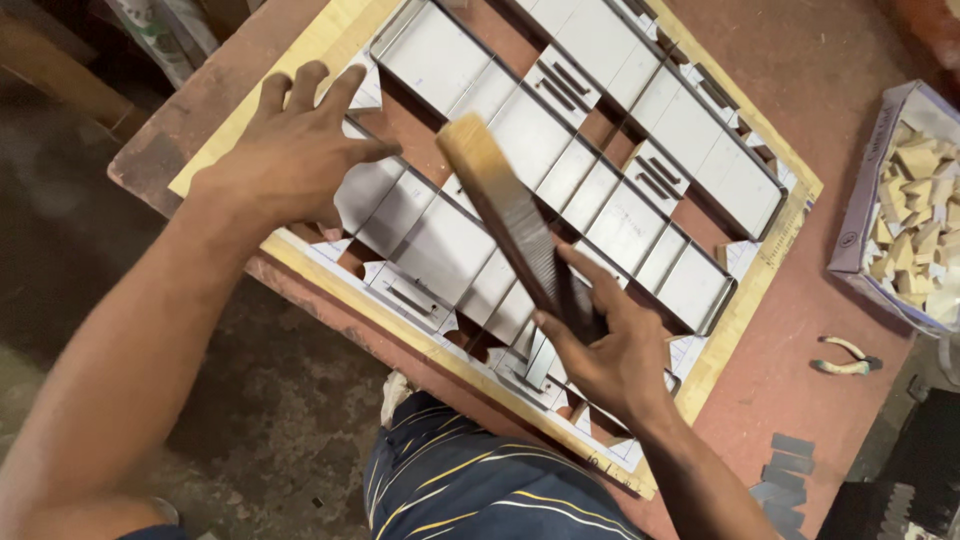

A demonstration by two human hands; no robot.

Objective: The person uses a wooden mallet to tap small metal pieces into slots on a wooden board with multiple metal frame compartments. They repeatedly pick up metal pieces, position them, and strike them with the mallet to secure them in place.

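The left hand [300,150] is spread flat, fingers apart, pressed on the metal strip frame [560,170] at about 9 o'clock. The wooden block [510,215] is gripped tight at its low end by the right hand [600,345]. Its long side runs from 5 o'clock up to 11 o'clock, toward the left hand.

board [312,47] on table [820,60] | box [860,215] right (pliers [845,357] before it)

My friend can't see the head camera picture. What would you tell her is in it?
A person's right hand holds a long flat wooden stick over a board covered with grey metal strips, while the left hand presses on the strips. A box of small wood pieces sits nearby.
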